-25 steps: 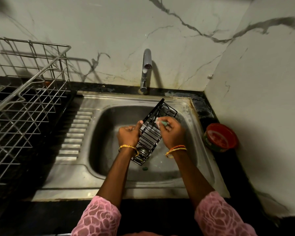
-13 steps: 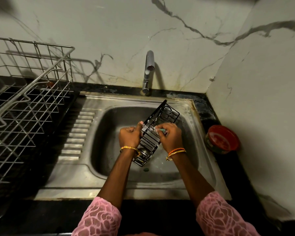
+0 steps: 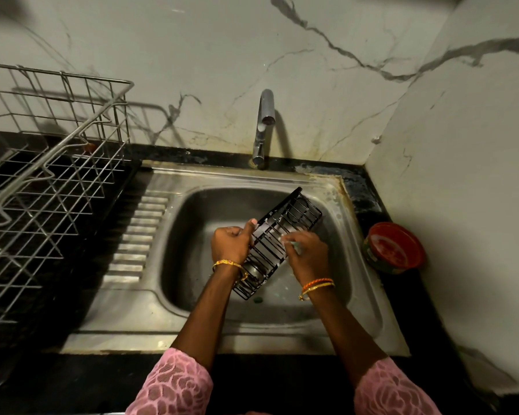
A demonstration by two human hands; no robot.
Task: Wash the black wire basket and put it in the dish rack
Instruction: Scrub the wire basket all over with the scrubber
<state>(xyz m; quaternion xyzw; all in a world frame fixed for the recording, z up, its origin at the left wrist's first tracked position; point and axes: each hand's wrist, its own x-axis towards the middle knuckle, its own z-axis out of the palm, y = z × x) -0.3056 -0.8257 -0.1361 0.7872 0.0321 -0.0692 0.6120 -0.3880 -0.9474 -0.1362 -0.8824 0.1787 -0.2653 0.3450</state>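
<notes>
Black wire basket over sink, left hand fingers clamped, right hand fingers seemingly pinching scrubber.

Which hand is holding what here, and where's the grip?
Left hand grips the black wire basket by its long left edge, over the sink. Right hand presses a small scrubber, mostly hidden, against the basket's wires.

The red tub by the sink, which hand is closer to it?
The right hand. It is scrubbing the black basket over the sink, on the side toward the red tub. The left hand grips the basket's other side, farther away.
</notes>
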